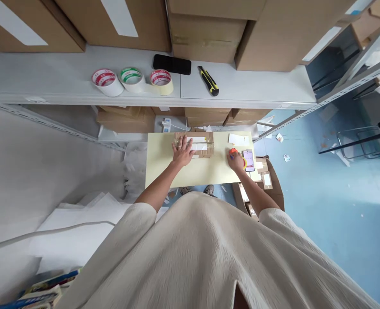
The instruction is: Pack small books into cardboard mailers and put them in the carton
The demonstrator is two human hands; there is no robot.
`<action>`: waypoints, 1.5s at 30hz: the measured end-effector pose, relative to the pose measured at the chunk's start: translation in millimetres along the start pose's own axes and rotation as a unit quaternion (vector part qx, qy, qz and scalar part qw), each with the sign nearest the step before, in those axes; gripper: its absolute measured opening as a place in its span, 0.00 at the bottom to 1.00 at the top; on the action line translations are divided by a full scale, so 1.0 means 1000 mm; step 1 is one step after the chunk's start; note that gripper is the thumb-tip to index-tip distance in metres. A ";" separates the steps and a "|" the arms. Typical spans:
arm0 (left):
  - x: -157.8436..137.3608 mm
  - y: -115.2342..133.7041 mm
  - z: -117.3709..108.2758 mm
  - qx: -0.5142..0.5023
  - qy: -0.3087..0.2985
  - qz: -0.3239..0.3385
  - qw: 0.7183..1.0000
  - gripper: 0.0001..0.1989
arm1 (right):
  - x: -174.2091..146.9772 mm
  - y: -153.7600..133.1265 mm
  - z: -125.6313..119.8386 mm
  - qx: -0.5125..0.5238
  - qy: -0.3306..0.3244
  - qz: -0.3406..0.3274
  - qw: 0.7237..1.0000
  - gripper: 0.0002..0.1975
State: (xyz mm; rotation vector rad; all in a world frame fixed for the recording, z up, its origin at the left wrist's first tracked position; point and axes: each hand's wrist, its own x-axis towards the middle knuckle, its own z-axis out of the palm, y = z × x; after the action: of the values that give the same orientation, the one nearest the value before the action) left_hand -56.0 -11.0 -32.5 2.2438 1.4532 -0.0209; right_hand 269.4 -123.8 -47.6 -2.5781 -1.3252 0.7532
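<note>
My left hand [182, 152] lies with fingers spread on the left part of a small cardboard box [204, 152]. Clear tape and white labels show on the box's top. At the right of the pale yellow table [158, 165], my right hand [236, 162] is closed round a tape dispenser [233, 151] with an orange-red front end. A yellow roll edge shows beside that hand; the rest of the dispenser is hidden under the fingers. Just right of it lies a phone [248, 160] with its screen lit. White paper [238, 139] rests behind the right hand.
Above the table, a grey shelf [128, 99] carries three tape rolls [132, 79], a black phone [172, 64], a yellow-black utility knife [208, 80] and large cartons [206, 38]. An open carton [275, 189] with small boxes stands right of the table. White foam sheets [80, 227] lie at left.
</note>
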 end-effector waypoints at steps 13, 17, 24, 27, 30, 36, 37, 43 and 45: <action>-0.012 -0.010 0.016 0.008 0.031 0.020 0.999 0.56 | 0.000 0.049 0.014 -0.073 -0.074 0.059 0.993 0.18; -0.018 -0.011 0.020 0.006 0.036 0.023 0.999 0.54 | 0.004 0.053 0.013 -0.059 -0.080 0.053 0.994 0.17; -0.024 -0.009 0.024 -0.012 0.043 0.029 0.999 0.53 | 0.013 0.049 -0.028 0.036 -0.072 0.054 0.995 0.21; -0.024 -0.008 0.025 -0.013 0.047 0.027 0.998 0.52 | 0.019 0.031 -0.059 0.154 -0.071 0.011 0.985 0.26; -0.023 -0.007 0.025 -0.015 0.054 0.032 0.998 0.50 | 0.022 0.000 -0.087 0.248 -0.063 -0.048 0.966 0.31; -0.020 -0.003 0.024 -0.023 0.060 0.035 0.997 0.51 | 0.012 -0.084 -0.105 0.226 -0.139 -0.161 0.951 0.43; -0.020 -0.003 0.024 -0.024 0.061 0.037 0.997 0.50 | 0.010 -0.095 -0.103 0.210 -0.144 -0.172 0.951 0.43; -0.027 -0.008 0.021 -0.076 0.092 0.050 0.992 0.41 | 0.013 -0.126 -0.094 0.083 -0.163 -0.201 0.962 0.37; -0.029 -0.010 0.018 -0.110 0.109 0.055 0.986 0.36 | 0.018 -0.126 -0.094 0.042 -0.179 -0.200 0.962 0.35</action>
State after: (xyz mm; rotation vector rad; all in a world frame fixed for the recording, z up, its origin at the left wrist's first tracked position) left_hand -73.8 -39.5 -44.6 2.1924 1.3619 0.4127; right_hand 233.8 -24.9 71.3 -2.0675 -1.7935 1.1958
